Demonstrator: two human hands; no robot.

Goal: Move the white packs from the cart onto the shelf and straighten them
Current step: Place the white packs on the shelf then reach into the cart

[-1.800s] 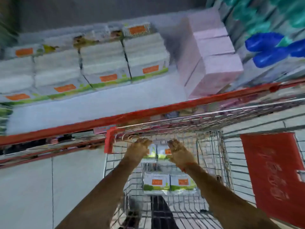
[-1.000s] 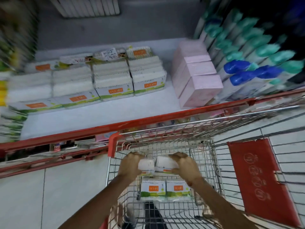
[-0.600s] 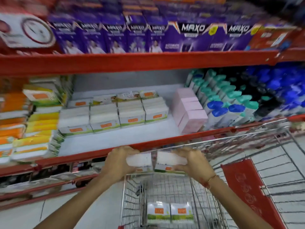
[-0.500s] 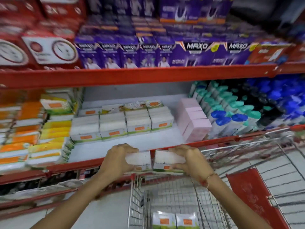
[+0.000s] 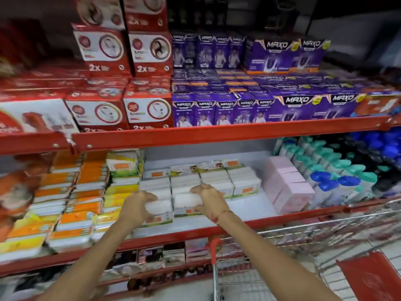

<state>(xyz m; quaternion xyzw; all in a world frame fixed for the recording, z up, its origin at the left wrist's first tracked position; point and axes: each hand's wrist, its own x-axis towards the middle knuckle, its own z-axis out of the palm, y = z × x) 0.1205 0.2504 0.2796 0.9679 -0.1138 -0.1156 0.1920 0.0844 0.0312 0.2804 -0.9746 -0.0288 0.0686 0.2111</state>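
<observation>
1. Holding two white packs side by side over the shelf (image 5: 249, 210), the left hand (image 5: 138, 206) clamps the left pack (image 5: 159, 210) and the right hand (image 5: 209, 202) clamps the right pack (image 5: 184, 202).
2. Their long axes run left to right, just in front of the stocked row (image 5: 217, 181).
3. Both arms reach forward over the cart (image 5: 238, 276); setting the packs down flush looks next.

In front of me the white shelf (image 5: 243, 208) with its red front edge carries a row of white packs (image 5: 217, 181) toward the back. Orange and yellow packs (image 5: 71, 203) are stacked on its left, pink boxes (image 5: 288, 187) stand on the right, then bottles with teal and blue caps (image 5: 338, 174) beyond them.
</observation>
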